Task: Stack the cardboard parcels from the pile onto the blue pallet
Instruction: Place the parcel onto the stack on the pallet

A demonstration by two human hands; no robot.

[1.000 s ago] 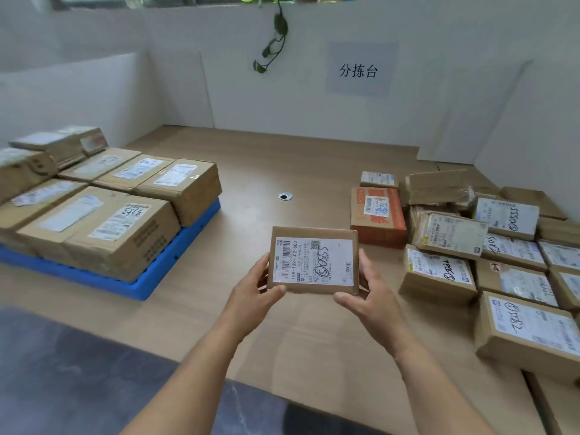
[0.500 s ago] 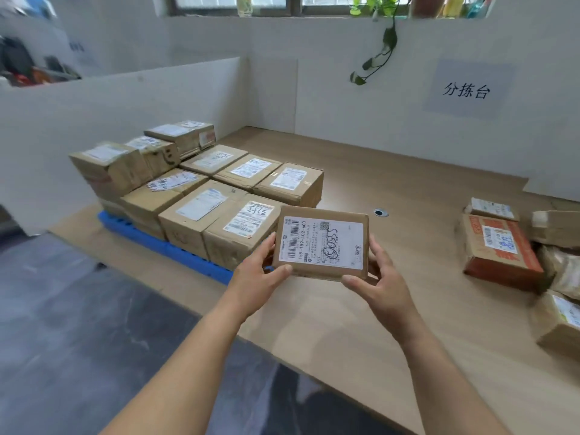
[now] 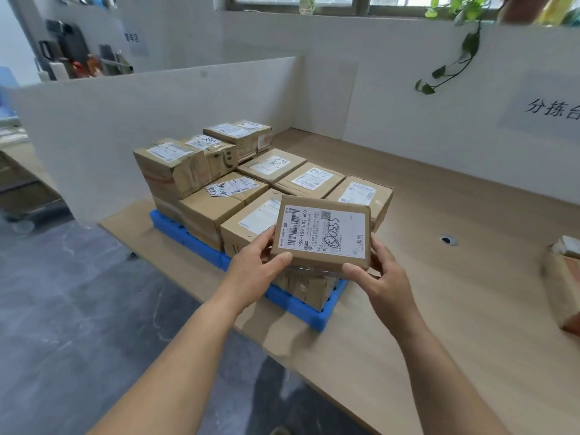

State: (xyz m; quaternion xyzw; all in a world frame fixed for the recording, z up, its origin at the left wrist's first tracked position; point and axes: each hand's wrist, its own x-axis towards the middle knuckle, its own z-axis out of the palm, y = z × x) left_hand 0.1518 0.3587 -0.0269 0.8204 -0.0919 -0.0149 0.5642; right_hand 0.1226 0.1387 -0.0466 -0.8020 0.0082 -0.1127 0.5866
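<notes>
At the centre of the frame, a flat cardboard parcel (image 3: 321,233) with a white shipping label is held above the near boxes. The left hand (image 3: 251,270) grips its left edge and the right hand (image 3: 381,274) its right edge. Below and behind, stacked parcels (image 3: 219,171) fill the blue pallet (image 3: 185,235) on the wooden table (image 3: 470,277).

1. Bright, even daylight enters from the windows (image 3: 392,1) at the top.
2. Soft shadows lie on the bench (image 3: 455,324).
3. Wide-angle bending curves the edges; the right-edge parcel (image 3: 561,290) is blurred.
</notes>
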